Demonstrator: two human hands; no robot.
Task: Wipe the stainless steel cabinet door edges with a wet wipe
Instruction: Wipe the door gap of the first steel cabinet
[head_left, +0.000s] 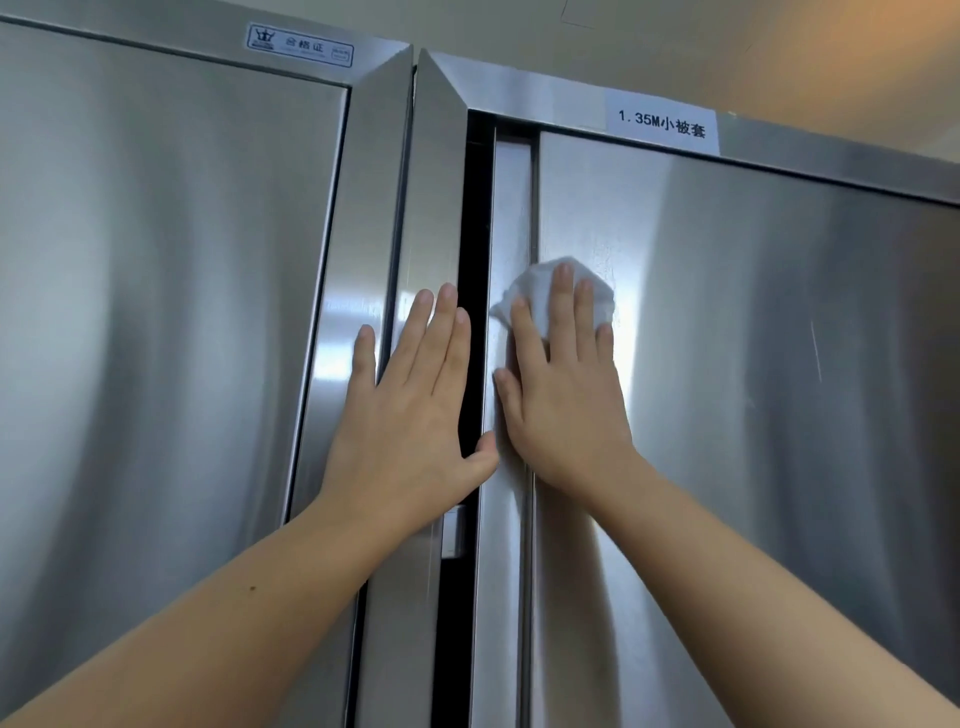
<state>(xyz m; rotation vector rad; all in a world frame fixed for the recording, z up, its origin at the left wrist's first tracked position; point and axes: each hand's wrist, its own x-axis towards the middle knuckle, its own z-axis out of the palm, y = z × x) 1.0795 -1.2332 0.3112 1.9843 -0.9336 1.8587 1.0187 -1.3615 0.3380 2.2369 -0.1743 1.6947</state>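
Note:
Two stainless steel cabinets stand side by side in front of me. My right hand (563, 379) lies flat with straight fingers, pressing a crumpled white wet wipe (540, 288) against the left edge of the right cabinet door (753, 389). The wipe shows above and between my fingertips. My left hand (415, 410) rests flat with spread fingers on the steel frame (431, 208) between the two cabinets, its thumb reaching across the dark gap (475, 234) toward the door edge strip (511, 208).
The left cabinet door (156, 312) fills the left side, with a small certificate sticker (300, 45) on its top frame. A white paper label (662, 124) sits on the right cabinet's top frame. A small latch piece (453, 530) shows below my left wrist. The ceiling lies above.

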